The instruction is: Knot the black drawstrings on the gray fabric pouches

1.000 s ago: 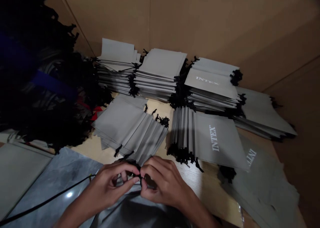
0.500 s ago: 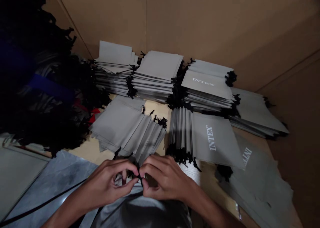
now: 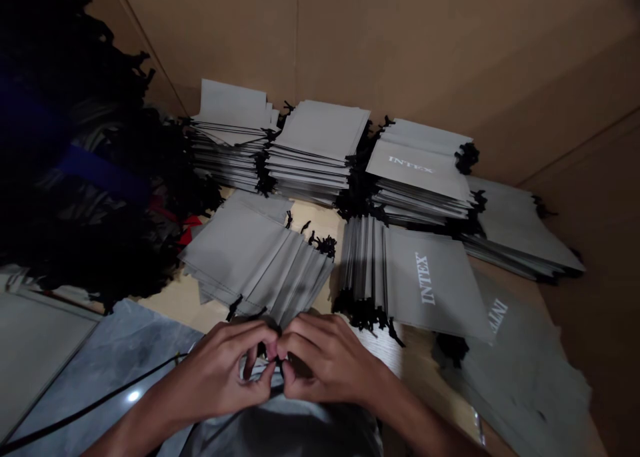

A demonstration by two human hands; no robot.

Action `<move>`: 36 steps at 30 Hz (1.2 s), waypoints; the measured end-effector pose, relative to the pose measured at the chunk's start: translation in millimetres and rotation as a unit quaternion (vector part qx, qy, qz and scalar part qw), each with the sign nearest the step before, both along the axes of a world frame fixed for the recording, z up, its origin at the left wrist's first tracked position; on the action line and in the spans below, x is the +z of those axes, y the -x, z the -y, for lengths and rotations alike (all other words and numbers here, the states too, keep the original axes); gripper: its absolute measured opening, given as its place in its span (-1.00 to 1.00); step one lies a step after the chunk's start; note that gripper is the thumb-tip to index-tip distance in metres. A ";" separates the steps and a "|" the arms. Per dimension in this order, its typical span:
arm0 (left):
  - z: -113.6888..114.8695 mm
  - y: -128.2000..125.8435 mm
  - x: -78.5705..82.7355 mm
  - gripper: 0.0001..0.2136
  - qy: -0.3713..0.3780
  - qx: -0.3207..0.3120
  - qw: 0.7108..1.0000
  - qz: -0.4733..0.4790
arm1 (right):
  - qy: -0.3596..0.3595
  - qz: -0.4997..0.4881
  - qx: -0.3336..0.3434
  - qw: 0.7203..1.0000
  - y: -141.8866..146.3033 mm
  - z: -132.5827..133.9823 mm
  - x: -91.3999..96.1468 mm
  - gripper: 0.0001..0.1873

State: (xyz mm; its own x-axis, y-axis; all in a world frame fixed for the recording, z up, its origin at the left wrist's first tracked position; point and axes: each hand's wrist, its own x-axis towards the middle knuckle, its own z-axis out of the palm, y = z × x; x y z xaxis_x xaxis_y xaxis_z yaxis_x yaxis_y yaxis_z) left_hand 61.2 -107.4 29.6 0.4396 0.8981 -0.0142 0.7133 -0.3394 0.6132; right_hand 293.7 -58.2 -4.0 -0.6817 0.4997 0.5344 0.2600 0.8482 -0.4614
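Note:
At the bottom centre, fingertips almost meeting, my left hand [image 3: 235,367] and my right hand [image 3: 325,357] both pinch a short black drawstring cord [image 3: 279,363]. Most of the cord is hidden behind my fingers. Below them lies dark grey cloth [image 3: 285,427] against my body; whether the cord belongs to it I cannot tell. Just beyond my hands, a fanned pile of grey drawstring bags [image 3: 245,243] with black knotted cord ends rests on the table. To its right is another fanned pile of bags, the top one [image 3: 425,277] printed INTEX in white.
Several stacks of grey bags [image 3: 320,133] line the back by a brown cardboard wall [image 3: 400,43]. A tall dark heap of corded bags [image 3: 100,230] with a blue band [image 3: 100,170] rises at left. Thin translucent grey sheets [image 3: 530,377] lie at right. A black cord [image 3: 95,400] crosses the grey surface at lower left.
My left thumb has drawn down and slightly left, away from the cord's knot. My right hand stays nearly in place. The view has shifted slightly; the bag piles stay put.

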 end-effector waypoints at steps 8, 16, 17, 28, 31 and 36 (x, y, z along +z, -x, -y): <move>1.4 -4.4 -4.2 -0.73 -0.037 -0.001 0.999 0.012 | 0.016 -0.019 -0.013 1.000 5.5 1.8 -0.9 -0.73; -6.0 -6.1 -8.6 -0.75 0.129 0.043 0.974 0.180 | 0.068 -0.023 -0.046 0.996 10.7 7.5 0.1 -0.76; -7.0 -6.4 -9.4 -0.75 0.151 0.054 0.966 0.205 | 0.072 -0.027 -0.050 0.996 11.7 8.0 0.1 -0.75; -11.9 -2.9 -13.1 -0.91 0.295 0.124 0.890 0.324 | 0.110 -0.105 -0.143 0.978 30.8 21.8 -3.0 -0.77; -10.6 -1.7 -18.3 -0.81 0.325 0.130 0.865 0.358 | 0.112 -0.132 -0.178 0.969 36.9 26.2 -3.3 -0.78; -12.5 -3.0 -23.3 -0.67 0.325 0.160 0.841 0.401 | 0.109 -0.160 -0.203 0.960 48.3 27.9 -0.9 -0.80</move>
